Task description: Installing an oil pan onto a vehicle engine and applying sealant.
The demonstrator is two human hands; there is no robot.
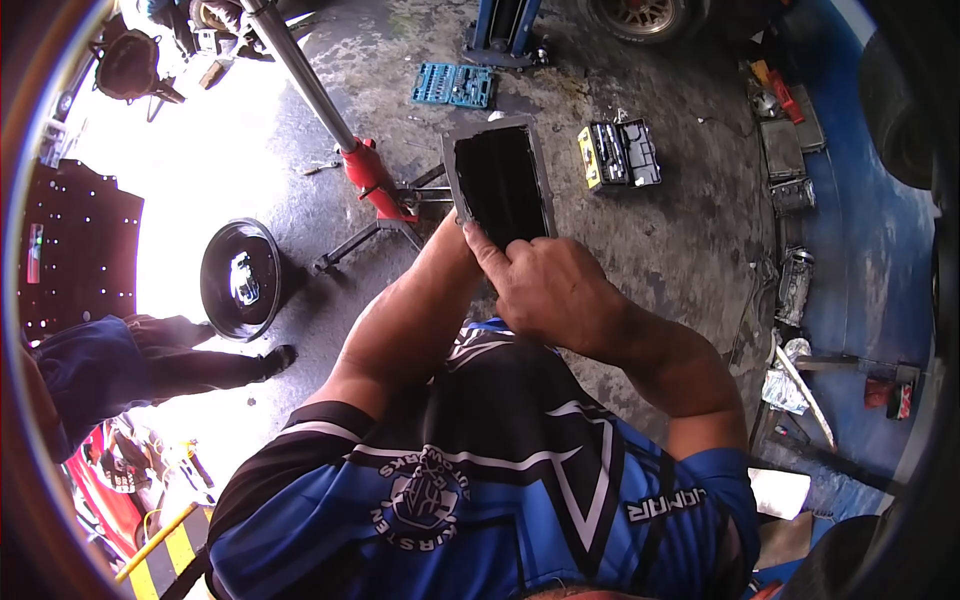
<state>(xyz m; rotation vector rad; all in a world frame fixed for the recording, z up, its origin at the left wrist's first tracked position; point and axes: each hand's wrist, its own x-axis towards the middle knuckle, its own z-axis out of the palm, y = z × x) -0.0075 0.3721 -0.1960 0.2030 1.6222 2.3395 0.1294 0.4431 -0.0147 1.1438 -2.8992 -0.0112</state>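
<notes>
Grey-framed black panel [500,180] at wearer's 12 o'clock. Right hand [552,290]: one finger out at its 7 o'clock corner, others curled. Left hand hidden behind; I can't tell either grip. Toolbox [588,165] at panel's 3 o'clock.

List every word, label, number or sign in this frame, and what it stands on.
Shirt, around the emblem: white lettering, legible, not copied here.
Shirt, opposite side: white lettering, also not copied.
Coloured label on dark sheet: too small to read.
Grey-framed black panel: no text visible.
</notes>
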